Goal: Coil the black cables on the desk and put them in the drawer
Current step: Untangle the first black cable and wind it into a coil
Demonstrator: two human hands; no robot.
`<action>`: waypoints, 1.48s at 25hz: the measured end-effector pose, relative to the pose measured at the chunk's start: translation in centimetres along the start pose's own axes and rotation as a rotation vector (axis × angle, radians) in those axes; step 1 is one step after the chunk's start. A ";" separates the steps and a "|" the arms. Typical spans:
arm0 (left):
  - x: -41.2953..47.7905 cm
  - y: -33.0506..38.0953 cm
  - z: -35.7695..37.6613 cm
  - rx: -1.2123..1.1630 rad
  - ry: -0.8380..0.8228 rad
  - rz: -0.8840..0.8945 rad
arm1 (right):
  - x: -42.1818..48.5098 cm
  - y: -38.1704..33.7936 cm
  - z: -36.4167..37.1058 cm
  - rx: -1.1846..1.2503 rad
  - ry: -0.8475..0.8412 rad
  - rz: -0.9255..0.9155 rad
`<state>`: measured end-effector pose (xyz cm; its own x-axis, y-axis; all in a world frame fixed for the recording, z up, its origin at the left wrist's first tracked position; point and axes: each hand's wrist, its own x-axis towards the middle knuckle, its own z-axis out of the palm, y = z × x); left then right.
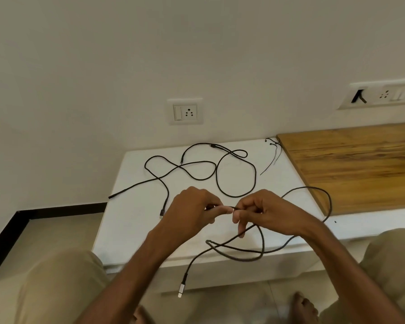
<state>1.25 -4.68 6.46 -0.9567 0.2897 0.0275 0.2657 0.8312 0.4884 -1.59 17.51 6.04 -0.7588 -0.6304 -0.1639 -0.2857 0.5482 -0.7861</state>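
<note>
1. The left hand (192, 211) is above the middle of the white desk (131, 230). Its thumb and fingers pinch a black cable (313, 188) near one end.
2. The right hand (267, 213) is just beside it, also over the desk's middle. It pinches the same cable, with its lower fingers curled downward.
3. From the hands the cable swings out over the desk's right side. It passes back under the right wrist and crosses itself in a loose loop at the desk's front edge.
4. Its silver plug (181, 288) hangs below that front edge.
5. Other cables (197, 175) lie uncoiled in crossing loops on the desk's back half, with one end reaching the desk's left edge.
6. Thin wires (272, 150) lie at the desk's back right corner, against a wooden board (360, 164) that adjoins the desk's right side.
7. A socket (185, 112) sits on the wall behind the desk.
</note>
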 end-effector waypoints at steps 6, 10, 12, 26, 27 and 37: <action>-0.9 -2.6 -4.5 -0.622 -0.238 -0.136 | -0.9 2.2 -3.0 -0.004 0.152 0.033; -0.4 -2.9 -3.9 -1.086 -0.234 -0.117 | 0.0 2.3 -2.1 -0.044 0.233 0.031; -0.1 -1.8 -2.6 -1.287 -0.194 -0.104 | 0.6 2.4 -0.9 -0.149 0.204 0.031; 0.8 -0.8 0.8 -1.424 0.069 -0.020 | 0.1 -2.9 6.8 -0.548 0.156 -0.053; 0.7 -0.6 1.2 -1.293 0.068 -0.012 | 0.1 -3.1 7.1 -0.584 0.163 -0.063; 0.7 -1.8 1.2 -0.445 0.160 0.080 | -0.6 -2.3 5.8 -0.137 -0.024 0.307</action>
<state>0.28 -5.44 4.56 -0.9508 0.2389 0.1972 0.2963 0.5150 0.8043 2.96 13.45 4.49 -0.8082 -0.4363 -0.3956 -0.1231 0.7821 -0.6109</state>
